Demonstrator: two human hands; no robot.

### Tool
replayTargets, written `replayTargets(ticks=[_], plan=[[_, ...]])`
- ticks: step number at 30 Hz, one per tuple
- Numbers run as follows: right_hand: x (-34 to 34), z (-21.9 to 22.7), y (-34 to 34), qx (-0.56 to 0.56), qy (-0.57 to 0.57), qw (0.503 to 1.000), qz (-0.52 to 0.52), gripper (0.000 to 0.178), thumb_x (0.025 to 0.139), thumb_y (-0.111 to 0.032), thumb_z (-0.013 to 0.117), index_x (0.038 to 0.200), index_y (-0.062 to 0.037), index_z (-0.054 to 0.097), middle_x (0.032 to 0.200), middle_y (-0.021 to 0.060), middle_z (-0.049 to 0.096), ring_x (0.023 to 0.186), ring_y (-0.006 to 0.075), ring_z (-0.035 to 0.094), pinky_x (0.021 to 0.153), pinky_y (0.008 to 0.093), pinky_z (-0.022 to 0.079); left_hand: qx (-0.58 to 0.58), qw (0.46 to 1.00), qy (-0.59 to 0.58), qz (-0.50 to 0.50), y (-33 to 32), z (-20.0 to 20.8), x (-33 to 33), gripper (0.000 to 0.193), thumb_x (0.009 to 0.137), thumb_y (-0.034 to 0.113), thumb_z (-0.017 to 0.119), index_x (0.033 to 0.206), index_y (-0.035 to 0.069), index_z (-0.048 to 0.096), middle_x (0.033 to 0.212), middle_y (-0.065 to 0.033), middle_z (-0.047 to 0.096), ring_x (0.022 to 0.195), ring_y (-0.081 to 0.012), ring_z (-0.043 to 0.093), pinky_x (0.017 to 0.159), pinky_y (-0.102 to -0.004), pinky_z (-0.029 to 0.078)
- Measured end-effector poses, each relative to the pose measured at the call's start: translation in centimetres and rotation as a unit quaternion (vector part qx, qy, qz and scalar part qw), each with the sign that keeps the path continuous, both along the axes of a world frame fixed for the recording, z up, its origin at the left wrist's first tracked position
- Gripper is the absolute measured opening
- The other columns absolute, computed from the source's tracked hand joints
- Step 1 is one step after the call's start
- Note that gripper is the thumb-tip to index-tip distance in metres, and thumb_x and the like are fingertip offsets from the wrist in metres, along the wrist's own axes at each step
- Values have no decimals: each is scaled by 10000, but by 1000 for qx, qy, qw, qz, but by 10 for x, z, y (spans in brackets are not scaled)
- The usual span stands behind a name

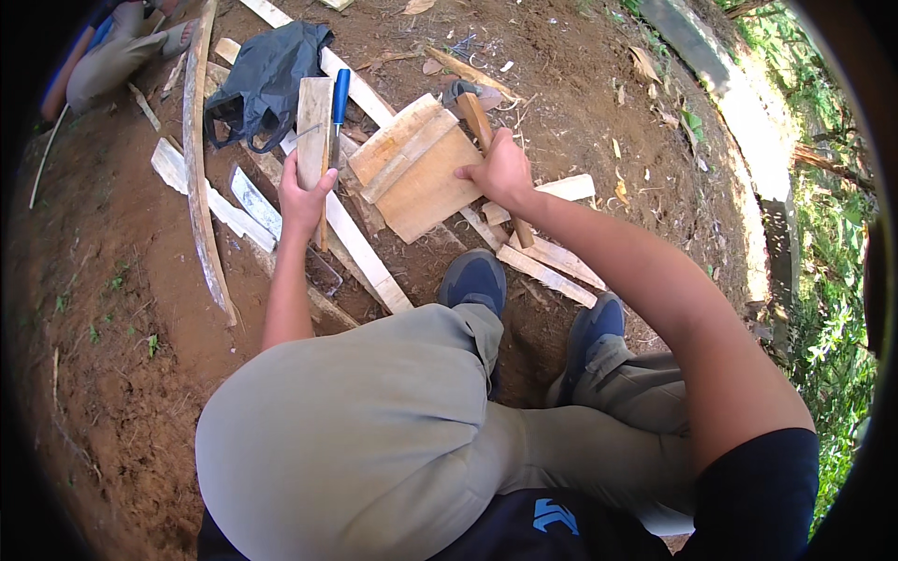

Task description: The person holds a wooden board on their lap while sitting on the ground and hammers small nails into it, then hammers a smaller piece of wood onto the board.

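Khaki trouser leg [346, 439] is being shown foremost, knee bent. Short wooden block [315, 105] is being held by its lower end in the left hand [302, 199]; blue-handled tool [340, 96] is being seen just beside it, whether also gripped cannot be told. Wooden tool handle [474, 117] is being gripped in the closed right hand [506, 172], at a tan board's edge [426, 201]. Black plastic bag [271, 75] is being seen left of the block, among wooden strips [361, 247].

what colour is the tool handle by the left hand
Blue handle, best seen in head view.
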State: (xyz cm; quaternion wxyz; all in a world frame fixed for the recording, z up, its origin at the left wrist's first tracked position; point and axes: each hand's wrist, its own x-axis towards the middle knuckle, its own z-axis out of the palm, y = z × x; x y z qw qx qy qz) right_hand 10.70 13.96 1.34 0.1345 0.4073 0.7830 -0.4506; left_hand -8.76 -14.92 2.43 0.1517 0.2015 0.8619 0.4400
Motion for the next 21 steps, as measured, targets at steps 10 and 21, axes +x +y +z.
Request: replayTargets(ticks=[10, 21], plan=[[85, 12, 85, 55, -92, 994, 17, 721, 781, -375, 922, 1178, 46, 492, 1044, 249, 710, 1030, 404, 710, 927, 484, 553, -94, 992, 18, -80, 65, 26, 28, 946, 714, 334, 910, 1461, -49, 474, 1347, -216, 620, 1257, -300, 606, 1096, -401, 455], [105, -1, 106, 56, -73, 993, -72, 706, 787, -301, 927, 1197, 65, 484, 1077, 261, 705, 1018, 400, 713, 907, 468, 569, -142, 966, 79, -198, 178, 23, 50, 1097, 639, 522, 929, 1491, 17, 459, 1426, -201, 567, 1341, -340, 549, 1128, -434, 449]])
